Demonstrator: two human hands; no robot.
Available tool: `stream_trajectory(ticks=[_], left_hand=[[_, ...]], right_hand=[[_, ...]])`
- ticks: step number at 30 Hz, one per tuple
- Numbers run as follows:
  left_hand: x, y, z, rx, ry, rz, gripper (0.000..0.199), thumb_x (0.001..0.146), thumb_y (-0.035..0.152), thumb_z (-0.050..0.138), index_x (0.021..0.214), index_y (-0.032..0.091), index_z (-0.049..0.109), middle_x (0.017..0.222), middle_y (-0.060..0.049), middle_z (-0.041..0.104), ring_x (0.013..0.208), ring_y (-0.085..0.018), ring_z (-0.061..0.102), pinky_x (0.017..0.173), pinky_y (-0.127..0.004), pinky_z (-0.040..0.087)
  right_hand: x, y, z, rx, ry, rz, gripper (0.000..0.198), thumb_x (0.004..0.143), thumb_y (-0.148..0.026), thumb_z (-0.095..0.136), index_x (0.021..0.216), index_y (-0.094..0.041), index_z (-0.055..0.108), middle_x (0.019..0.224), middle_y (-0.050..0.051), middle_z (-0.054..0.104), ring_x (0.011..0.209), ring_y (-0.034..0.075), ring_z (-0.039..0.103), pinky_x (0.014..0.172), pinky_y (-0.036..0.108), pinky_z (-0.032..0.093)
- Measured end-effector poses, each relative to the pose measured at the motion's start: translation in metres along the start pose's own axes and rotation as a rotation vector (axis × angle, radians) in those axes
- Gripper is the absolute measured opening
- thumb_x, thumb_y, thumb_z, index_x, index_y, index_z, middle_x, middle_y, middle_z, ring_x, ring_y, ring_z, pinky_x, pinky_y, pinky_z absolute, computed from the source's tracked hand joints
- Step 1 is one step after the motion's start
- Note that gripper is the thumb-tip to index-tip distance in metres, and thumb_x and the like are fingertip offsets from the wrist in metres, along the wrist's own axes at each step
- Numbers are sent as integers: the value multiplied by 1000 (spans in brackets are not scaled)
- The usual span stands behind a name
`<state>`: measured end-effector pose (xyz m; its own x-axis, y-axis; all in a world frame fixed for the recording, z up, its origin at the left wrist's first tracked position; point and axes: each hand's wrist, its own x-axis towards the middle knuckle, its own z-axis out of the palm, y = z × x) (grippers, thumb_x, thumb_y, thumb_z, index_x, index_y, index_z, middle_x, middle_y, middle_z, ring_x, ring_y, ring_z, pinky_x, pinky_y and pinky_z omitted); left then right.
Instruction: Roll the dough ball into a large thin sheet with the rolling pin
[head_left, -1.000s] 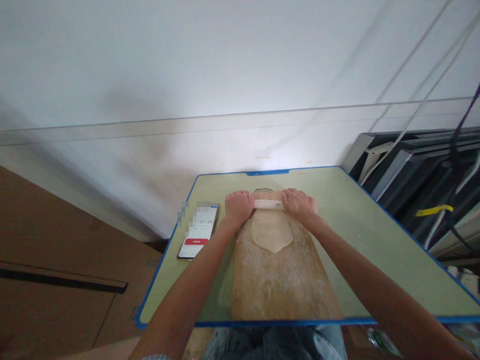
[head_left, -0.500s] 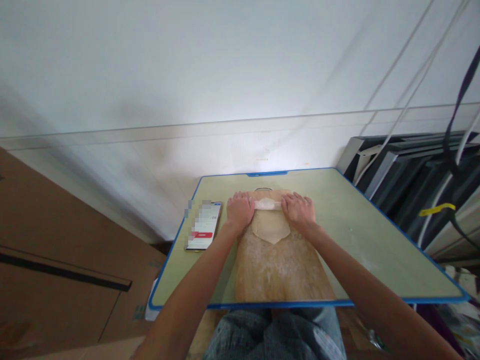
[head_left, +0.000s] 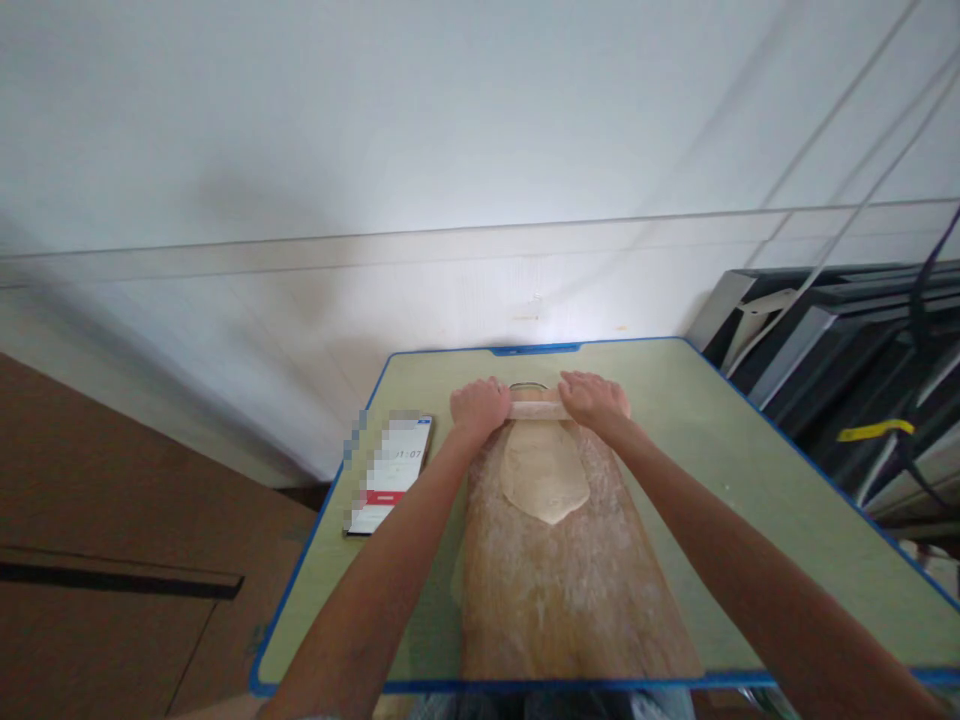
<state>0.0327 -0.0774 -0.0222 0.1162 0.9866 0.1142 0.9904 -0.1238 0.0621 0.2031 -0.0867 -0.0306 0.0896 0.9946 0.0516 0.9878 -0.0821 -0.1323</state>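
Note:
A flattened, pale sheet of dough [head_left: 545, 475] lies on a flour-dusted wooden cutting board [head_left: 570, 600]. Across the dough's far edge rests a light rolling pin [head_left: 537, 410]. My left hand [head_left: 481, 403] is closed around the pin's left end, and my right hand [head_left: 595, 398] grips its right end. Only the middle of the pin shows between them; both ends are covered by my hands. Beyond the pin, the board's far end carries a metal handle [head_left: 528, 386].
The board lies on a pale green table with a blue rim [head_left: 795, 455]. A phone [head_left: 390, 470] with a lit timer screen lies left of the board. Dark flat panels [head_left: 817, 340] and cables stand to the right. Brown cardboard [head_left: 112, 490] is at the left, a white wall behind.
The rolling pin has gone to the dough's far end, and more dough shows on the near side. My fingers have curled tighter round the pin. The view has shifted closer to the table.

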Motion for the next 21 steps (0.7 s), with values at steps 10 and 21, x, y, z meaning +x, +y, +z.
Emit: stream_trajectory(ticks=[10,21], left_hand=[[42,1,-1,-53,-82,-35,45,90,34,27,103,15,66,107,-14,67,99,-26,63,80,-37,48],[44,0,3,-53,-54,-39,45,91,35,26,103,16,65,107,-14,66,102,-26,61,81,-36,48]], right_hand=[[36,-3,-5,51,-45,57,45,91,-36,26,119,-18,57,124,12,59,109,25,56,87,38,41],[36,-2,-5,40,-17,69,45,92,-39,26,116,-18,58,120,12,61,106,25,58,84,37,43]])
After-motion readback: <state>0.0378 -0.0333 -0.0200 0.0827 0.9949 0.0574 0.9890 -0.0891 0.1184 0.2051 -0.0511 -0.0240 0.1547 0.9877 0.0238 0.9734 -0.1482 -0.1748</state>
